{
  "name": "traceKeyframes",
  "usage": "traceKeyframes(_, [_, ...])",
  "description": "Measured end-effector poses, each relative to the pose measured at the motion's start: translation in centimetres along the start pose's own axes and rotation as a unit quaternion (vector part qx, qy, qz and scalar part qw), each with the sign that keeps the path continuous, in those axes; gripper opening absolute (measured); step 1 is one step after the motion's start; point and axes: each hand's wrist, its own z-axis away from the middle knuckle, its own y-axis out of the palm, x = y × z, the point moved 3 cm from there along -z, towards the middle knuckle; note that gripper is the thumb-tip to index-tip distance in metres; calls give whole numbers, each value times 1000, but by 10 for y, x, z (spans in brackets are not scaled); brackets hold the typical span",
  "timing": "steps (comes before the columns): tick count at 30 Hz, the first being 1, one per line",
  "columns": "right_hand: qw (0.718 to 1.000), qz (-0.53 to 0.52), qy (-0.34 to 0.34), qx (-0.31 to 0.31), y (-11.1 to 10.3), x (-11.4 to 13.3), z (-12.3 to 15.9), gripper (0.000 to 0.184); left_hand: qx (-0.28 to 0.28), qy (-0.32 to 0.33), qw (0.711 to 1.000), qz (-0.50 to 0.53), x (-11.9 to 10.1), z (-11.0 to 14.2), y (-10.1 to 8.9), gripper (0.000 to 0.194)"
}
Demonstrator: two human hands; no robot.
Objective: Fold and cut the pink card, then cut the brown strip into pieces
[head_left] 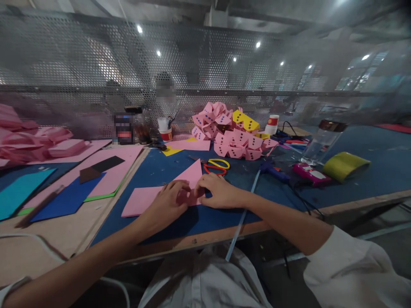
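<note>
A pink paper sheet (144, 200) lies on the blue table mat (180, 164), with one corner folded up into a triangle. My left hand (170, 197) and my right hand (215, 191) meet over its right part, fingers curled and pinching the paper at the fold. Just behind them lie scissors with yellow and red handles (217, 166). Farther back is a heap of folded pink and yellow paper pieces with black dots (231, 131).
A glue gun (272, 169) with its cord, a pink object (311, 174), a clear jar (321, 142), a yellow-green tape roll (344, 165), cups (165, 128), and stacked coloured sheets (70, 184) at left. A perforated metal screen (205, 77) stands behind.
</note>
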Motion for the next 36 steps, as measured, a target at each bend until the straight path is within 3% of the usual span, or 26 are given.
traceKeyframes(13, [1000, -21, -3, 1, -2, 1, 0, 14, 6, 23, 999, 32, 23, 7, -12, 39])
traceKeyframes(36, [1000, -23, 9, 9, -3, 3, 1, 16, 5, -31, 999, -12, 56, 29, -35, 47])
